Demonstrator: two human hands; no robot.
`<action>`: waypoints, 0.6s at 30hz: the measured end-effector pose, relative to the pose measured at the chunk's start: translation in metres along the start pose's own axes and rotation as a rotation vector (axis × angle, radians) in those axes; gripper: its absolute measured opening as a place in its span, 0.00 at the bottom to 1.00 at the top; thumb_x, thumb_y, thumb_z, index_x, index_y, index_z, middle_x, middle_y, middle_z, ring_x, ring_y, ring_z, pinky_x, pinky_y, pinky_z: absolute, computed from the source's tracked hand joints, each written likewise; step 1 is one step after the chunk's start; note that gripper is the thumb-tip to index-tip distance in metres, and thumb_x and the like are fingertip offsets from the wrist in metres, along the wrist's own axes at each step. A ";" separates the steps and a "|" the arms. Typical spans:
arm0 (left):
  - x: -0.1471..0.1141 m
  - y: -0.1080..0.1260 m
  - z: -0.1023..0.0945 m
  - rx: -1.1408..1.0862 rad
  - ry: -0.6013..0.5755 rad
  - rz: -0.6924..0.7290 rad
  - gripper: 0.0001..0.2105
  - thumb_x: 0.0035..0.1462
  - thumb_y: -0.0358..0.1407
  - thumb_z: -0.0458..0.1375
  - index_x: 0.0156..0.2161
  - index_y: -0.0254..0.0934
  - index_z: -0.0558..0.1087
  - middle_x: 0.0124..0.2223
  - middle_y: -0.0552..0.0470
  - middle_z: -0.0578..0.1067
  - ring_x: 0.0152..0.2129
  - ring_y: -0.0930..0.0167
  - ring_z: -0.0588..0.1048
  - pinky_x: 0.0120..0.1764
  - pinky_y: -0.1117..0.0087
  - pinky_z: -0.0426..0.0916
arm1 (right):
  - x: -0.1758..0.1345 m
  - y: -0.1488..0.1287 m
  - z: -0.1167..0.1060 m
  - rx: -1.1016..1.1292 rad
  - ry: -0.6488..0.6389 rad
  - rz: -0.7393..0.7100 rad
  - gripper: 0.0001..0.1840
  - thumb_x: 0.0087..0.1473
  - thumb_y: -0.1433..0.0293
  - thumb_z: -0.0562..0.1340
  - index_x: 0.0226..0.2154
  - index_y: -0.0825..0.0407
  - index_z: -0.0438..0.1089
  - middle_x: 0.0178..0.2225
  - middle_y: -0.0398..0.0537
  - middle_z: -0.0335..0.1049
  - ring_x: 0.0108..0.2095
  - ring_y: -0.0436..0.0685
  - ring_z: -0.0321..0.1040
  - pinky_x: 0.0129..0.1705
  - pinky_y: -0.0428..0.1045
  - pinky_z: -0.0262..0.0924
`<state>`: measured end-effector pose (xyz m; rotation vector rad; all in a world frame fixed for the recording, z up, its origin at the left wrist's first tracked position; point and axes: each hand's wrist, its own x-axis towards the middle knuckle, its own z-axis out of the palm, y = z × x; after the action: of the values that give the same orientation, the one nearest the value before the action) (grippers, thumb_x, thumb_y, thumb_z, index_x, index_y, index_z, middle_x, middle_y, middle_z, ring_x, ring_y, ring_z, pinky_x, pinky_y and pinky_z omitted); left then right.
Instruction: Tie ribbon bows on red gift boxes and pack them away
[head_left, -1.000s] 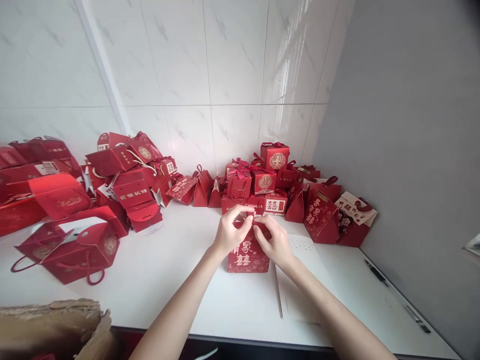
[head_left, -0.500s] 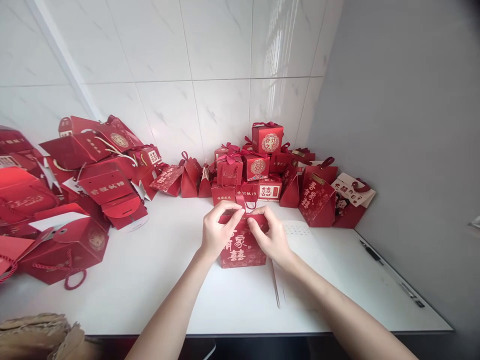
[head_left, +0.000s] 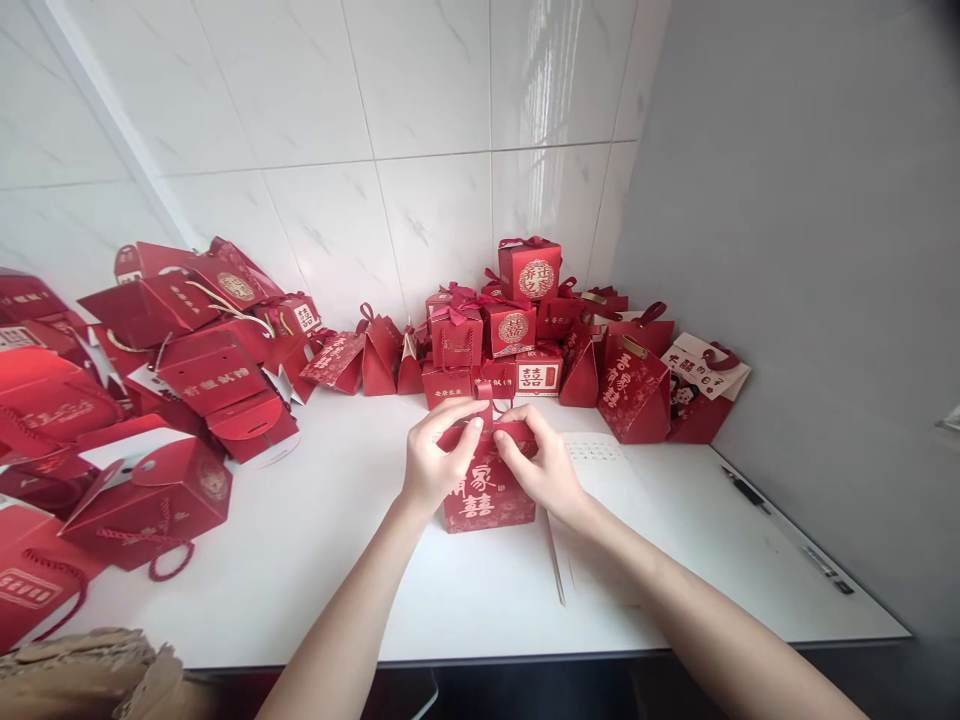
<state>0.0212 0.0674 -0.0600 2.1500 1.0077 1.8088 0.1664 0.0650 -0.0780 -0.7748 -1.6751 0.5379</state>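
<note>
A red gift box (head_left: pixel 491 505) with pale printed characters stands upright on the white table, its top edge between my two hands. My left hand (head_left: pixel 439 455) pinches the top left part, thumb on the front and fingers behind, beside a red ribbon loop (head_left: pixel 485 408) rising from the middle. With thumb and bent fingers, my right hand (head_left: pixel 546 462) grips the top edge just right of the ribbon. Fingertips partly cover the ribbon's base, and I cannot make out how it is fastened.
Finished-looking red boxes (head_left: pixel 529 272) are stacked along the tiled wall. Another heap of red boxes (head_left: pixel 161 500) fills the left side. An open notebook (head_left: pixel 600 460) lies right of the box, a black pen (head_left: pixel 745 490) farther right. Torn cardboard (head_left: pixel 90 670) shows at lower left.
My left thumb and fingers have shifted slightly at the ribbon's base, and more of the ribbon loop shows above. The head view has moved a little. Both hands stay at the box's top.
</note>
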 end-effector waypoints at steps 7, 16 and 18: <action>0.000 0.002 0.000 -0.040 -0.016 -0.035 0.08 0.52 0.30 0.58 0.38 0.37 0.75 0.38 0.52 0.77 0.34 0.72 0.76 0.39 0.73 0.72 | 0.000 0.000 0.000 0.034 0.016 0.019 0.04 0.56 0.67 0.55 0.32 0.50 0.62 0.31 0.42 0.67 0.31 0.51 0.65 0.36 0.47 0.60; 0.000 0.001 0.001 -0.056 -0.018 -0.030 0.08 0.53 0.30 0.57 0.38 0.39 0.76 0.36 0.53 0.78 0.31 0.74 0.76 0.36 0.74 0.73 | 0.010 -0.010 -0.003 0.238 0.082 0.228 0.12 0.52 0.59 0.59 0.31 0.50 0.72 0.33 0.45 0.72 0.37 0.55 0.67 0.41 0.50 0.60; 0.000 0.000 0.001 -0.044 -0.019 -0.022 0.08 0.53 0.31 0.57 0.38 0.39 0.76 0.37 0.53 0.78 0.33 0.73 0.76 0.37 0.73 0.73 | 0.013 -0.012 -0.002 0.286 0.105 0.295 0.13 0.49 0.58 0.61 0.30 0.50 0.72 0.32 0.45 0.73 0.35 0.55 0.67 0.38 0.50 0.61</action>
<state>0.0223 0.0671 -0.0604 2.1183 0.9738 1.7806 0.1644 0.0663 -0.0603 -0.8273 -1.3567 0.9055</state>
